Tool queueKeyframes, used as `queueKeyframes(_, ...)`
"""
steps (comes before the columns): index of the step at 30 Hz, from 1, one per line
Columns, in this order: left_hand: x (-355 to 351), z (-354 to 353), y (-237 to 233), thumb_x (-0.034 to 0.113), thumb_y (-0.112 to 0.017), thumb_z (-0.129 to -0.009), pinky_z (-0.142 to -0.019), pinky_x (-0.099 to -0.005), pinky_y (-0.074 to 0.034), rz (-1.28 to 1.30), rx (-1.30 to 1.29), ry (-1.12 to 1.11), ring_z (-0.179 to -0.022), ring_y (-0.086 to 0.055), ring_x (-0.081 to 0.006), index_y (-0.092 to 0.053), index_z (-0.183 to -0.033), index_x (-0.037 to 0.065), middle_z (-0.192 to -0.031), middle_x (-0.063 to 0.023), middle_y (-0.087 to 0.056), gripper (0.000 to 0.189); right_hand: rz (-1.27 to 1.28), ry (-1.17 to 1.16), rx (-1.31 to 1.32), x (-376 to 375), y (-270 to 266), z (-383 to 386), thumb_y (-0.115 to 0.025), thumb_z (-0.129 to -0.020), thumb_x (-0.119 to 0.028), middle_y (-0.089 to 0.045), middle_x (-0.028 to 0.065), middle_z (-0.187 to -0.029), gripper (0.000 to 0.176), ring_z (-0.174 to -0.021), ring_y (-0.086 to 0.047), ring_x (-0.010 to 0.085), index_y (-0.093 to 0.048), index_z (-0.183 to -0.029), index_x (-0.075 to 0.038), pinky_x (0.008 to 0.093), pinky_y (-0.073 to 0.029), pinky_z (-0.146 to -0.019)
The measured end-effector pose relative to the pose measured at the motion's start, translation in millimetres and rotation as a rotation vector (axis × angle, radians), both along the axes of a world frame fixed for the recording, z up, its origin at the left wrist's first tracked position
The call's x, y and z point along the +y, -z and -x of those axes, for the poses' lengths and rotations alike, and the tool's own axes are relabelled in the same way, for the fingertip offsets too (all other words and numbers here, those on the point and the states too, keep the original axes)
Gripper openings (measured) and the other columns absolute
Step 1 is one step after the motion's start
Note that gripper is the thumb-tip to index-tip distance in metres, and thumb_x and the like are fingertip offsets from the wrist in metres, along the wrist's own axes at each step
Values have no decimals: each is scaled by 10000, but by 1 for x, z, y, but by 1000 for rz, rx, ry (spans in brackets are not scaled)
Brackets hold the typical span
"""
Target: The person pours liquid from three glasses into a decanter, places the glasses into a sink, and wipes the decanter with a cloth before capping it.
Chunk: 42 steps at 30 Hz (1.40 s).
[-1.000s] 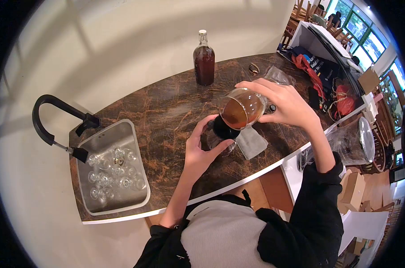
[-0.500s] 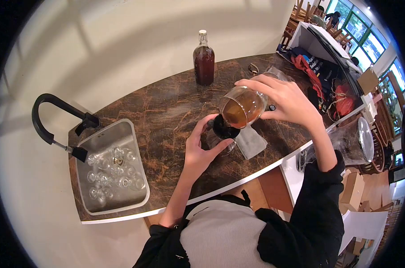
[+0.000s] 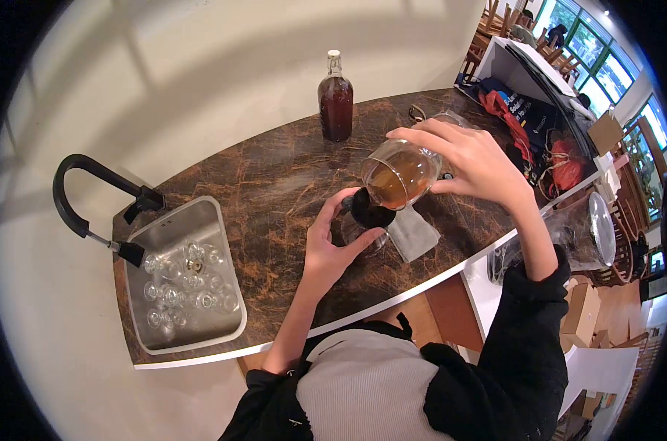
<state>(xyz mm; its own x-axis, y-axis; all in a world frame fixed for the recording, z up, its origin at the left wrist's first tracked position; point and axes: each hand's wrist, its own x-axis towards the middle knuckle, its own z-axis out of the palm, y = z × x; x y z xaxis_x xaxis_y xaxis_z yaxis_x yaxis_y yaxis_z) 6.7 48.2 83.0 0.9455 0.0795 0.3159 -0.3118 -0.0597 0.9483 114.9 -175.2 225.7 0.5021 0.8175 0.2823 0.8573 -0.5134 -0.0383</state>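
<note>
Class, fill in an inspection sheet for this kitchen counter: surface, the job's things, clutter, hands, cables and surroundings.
Surface: brown marbled counter, with a grey cloth lying near its front edge.
Job's things: tilted glass of amber liquid, its lip over a lower glass with a dark top.
Clutter: bottle of dark liquid by the wall; small glasses in the sink; black tap.
Hands: right hand grips the tilted glass; left hand wraps the lower glass.
Cables: nothing seen.
Surroundings: big glass jar and bags to the right; windows beyond.
</note>
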Motion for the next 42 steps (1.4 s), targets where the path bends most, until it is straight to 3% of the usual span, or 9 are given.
queueKeyframes(31, 1, -2, 4, 137, -879, -763, -1072, -329, -423, -45, -36, -26, -1181, -583, -156, -560, -1333, 73, -1271, -53, -641, 656, 45, -29, -81, 3, -6, -2, -858, -567, -197, -633, 48, -1214, 980, -979, -665, 311, -473, -1466, -270, 402, -573, -778)
queueKeyframes(34, 1, -1, 3, 138, -877, -766, -1075, -331, -418, -28, -29, -19, -1178, -581, -153, -562, -1330, 70, -1270, -50, -641, 649, 46, -30, -126, 2, -5, -3, -837, -656, -186, -629, 30, -1143, 934, -950, -678, 296, -427, -1484, -324, 403, -581, -771)
queueKeyframes(37, 0, 0, -2, 136, -873, -770, -1073, -333, -418, -9, -19, -9, -1175, -581, -150, -563, -1327, 68, -1266, -49, -641, 641, 67, -9, -102, 3, -6, -2, -851, -573, -193, -632, 45, -1202, 970, -993, -660, 308, -474, -1464, -267, 408, -570, -788)
queueKeyframes(42, 1, 0, -1, 122, -869, -774, -1068, -327, -422, -39, -24, -14, -1173, -580, -145, -564, -1324, 68, -1258, -47, -642, 631, 65, -7, -118, 4, -7, -2, -848, -573, -190, -633, 49, -1194, 963, -983, -661, 312, -479, -1458, -266, 411, -570, -788)
